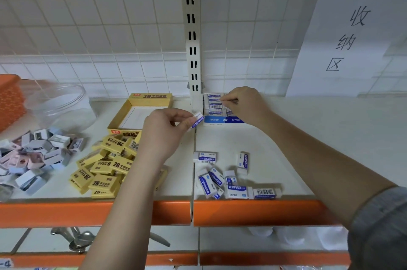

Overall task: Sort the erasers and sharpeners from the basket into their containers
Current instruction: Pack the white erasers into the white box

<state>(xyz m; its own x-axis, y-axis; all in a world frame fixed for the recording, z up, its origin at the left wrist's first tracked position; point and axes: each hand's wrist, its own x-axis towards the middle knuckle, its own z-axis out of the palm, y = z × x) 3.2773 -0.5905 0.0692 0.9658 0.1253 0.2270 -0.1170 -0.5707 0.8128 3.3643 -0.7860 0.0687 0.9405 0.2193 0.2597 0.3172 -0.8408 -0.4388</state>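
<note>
Erasers in white-and-blue sleeves (231, 178) lay loose near the front edge of the shelf (308, 137), with more packed in the blue box (223, 119) at the back. The left hand (164, 132) pinched one eraser (197, 120) between thumb and fingertips, just left of that box. The right hand (244, 102) rested curled over the packed rows, fingertips on them; whether it held one could not be told. Yellow erasers (105, 168) were heaped before an open yellow box (141, 113), sharpeners (37, 151) piled further left beside a clear tub (59, 104) and an orange basket (10, 98)
</note>
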